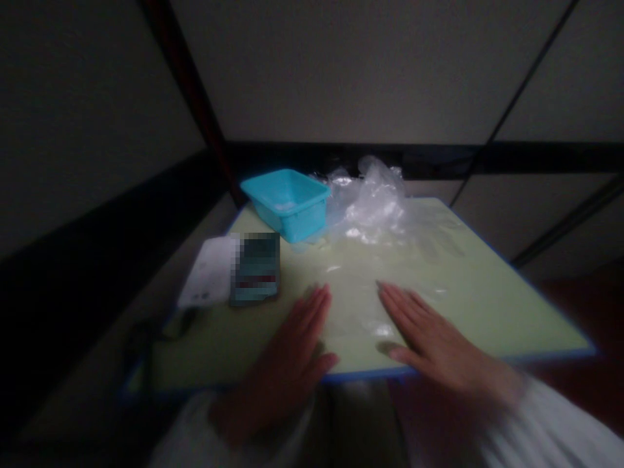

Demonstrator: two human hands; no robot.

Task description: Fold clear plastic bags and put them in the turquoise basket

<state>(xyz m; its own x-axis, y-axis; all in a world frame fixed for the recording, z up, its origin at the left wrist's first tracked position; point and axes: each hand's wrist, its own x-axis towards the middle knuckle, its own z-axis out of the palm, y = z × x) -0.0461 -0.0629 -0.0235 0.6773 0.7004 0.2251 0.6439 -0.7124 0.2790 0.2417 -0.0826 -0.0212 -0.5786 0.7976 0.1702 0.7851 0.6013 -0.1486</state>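
Note:
A clear plastic bag (358, 305) lies flat near the front edge of the table, shiny in spots and hard to outline. At its left side is my left hand (297, 351), fingers stretched out and thumb apart, holding nothing. My right hand (429, 335) is at the bag's right side, slightly blurred, with straight fingers and the thumb spread. Whether either palm presses on the bag or hovers just over it, I cannot tell. Behind the flat bag, a crumpled heap of clear plastic bags (377, 195) rises at the back of the table.
A turquoise plastic basket (305, 221) stands at the back left, beside the heap. A pixelated dark flat item (256, 270) and a white item with dark dots (209, 273) lie at the left. The yellow-green tabletop (507, 312) has a blue edge. Grey panels (351, 71) stand behind it.

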